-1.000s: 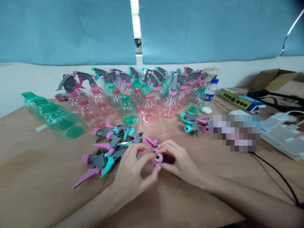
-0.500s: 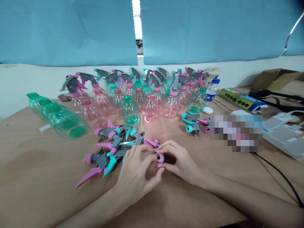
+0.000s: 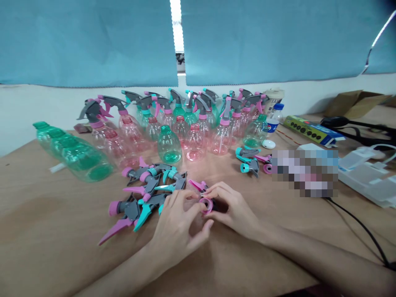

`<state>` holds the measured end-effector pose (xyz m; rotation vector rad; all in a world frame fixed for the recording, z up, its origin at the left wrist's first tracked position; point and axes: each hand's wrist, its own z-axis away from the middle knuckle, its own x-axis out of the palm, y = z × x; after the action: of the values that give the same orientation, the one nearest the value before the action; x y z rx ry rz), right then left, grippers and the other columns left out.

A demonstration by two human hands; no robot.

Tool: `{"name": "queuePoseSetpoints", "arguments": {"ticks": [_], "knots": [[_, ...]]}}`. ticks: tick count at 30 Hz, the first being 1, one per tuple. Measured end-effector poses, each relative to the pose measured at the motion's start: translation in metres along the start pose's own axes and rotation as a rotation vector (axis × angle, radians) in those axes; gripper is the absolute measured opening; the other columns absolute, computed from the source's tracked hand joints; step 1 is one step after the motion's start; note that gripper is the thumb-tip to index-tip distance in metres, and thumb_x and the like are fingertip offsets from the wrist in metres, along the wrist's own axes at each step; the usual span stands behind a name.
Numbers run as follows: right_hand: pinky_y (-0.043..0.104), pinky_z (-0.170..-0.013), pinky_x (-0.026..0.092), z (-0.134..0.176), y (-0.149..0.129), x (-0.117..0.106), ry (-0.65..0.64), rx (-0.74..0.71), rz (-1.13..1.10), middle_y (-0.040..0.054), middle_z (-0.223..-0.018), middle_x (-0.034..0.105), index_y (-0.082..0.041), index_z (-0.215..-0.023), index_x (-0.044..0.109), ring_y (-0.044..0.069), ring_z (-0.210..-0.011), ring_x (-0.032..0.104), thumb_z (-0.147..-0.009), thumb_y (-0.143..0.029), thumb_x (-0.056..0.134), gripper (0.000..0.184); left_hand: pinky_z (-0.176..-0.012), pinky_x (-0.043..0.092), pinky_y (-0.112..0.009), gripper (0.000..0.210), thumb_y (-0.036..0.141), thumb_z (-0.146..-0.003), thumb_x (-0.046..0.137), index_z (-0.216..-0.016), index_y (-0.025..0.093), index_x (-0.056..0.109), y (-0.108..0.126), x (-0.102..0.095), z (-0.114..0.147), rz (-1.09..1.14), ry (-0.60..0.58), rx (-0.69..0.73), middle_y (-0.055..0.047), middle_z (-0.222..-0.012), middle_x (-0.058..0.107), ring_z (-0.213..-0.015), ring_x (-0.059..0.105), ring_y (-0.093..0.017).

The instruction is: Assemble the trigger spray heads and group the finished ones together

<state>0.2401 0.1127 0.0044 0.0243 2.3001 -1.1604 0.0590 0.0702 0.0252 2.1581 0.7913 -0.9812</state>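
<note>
A grey and pink spray trigger head (image 3: 206, 205) is between my hands, low over the table, its round collar facing me. My right hand (image 3: 230, 210) pinches it from the right, thumb below and fingertips above. My left hand (image 3: 179, 222) is curled round its left side, the index fingertip at the collar's mouth and the thumb held off it. Part of the head is covered by my fingers. Left of my hands lies a pile of pink, teal and grey trigger heads (image 3: 150, 183). Several more trigger heads (image 3: 250, 167) lie to the right.
Behind stand rows of pink bottles (image 3: 194, 144) and green bottles (image 3: 169, 148), many with trigger heads on. Green bottles (image 3: 89, 163) lie at the left. On the right are a blue-capped drink bottle (image 3: 272, 123), a yellow-green box (image 3: 309, 131), a clear plastic case (image 3: 361, 177) and a black cable (image 3: 361, 222).
The view has shifted slightly. My left index finger has moved a little further over the collar's mouth, and the left thumb sits slightly lower. Both hands stay at the same trigger head.
</note>
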Motion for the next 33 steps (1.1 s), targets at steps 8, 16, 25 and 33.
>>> {"name": "queuePoseSetpoints", "arguments": {"ticks": [8,16,25,33], "knots": [[0.031,-0.080,0.048,-0.001,0.002,-0.001,0.052,0.048,-0.013,0.0025,-0.095,0.063,-0.020,-0.090,0.060,0.018,-0.091,0.059,-0.076,-0.020,0.072,0.018,-0.076,0.041,-0.041,0.022,0.021,-0.082,0.057,-0.104,0.020,0.058,0.004,0.007,0.004,-0.097,0.036,-0.059,-0.010,-0.103,0.053,-0.095,0.050,-0.027],[0.032,-0.079,0.048,0.000,0.000,0.002,0.039,0.054,0.010,0.0026,-0.095,0.063,-0.021,-0.090,0.060,0.018,-0.090,0.059,-0.078,-0.020,0.070,0.016,-0.080,0.043,-0.042,0.037,0.021,-0.080,0.060,-0.116,0.016,0.052,0.008,0.009,0.008,-0.028,-0.005,-0.036,-0.011,-0.106,0.051,-0.096,0.048,-0.027],[0.032,-0.078,0.051,0.002,0.006,0.000,0.030,0.032,0.045,0.0036,-0.098,0.061,-0.023,-0.093,0.058,0.019,-0.093,0.060,-0.081,-0.023,0.066,0.014,-0.086,0.042,-0.042,0.033,0.021,-0.083,0.057,-0.116,0.022,0.056,0.004,0.006,0.008,0.095,-0.027,-0.041,-0.009,-0.109,0.048,-0.102,0.046,-0.026],[0.041,-0.085,0.048,-0.008,0.019,-0.019,0.152,0.040,0.341,0.0066,-0.102,0.061,-0.022,-0.094,0.058,0.024,-0.099,0.058,-0.082,-0.026,0.063,0.014,-0.081,0.041,-0.041,0.016,0.014,-0.086,0.048,-0.094,0.019,0.061,-0.006,-0.012,-0.001,-0.020,-0.046,-0.057,-0.007,-0.100,0.056,-0.095,0.050,-0.023]]}}
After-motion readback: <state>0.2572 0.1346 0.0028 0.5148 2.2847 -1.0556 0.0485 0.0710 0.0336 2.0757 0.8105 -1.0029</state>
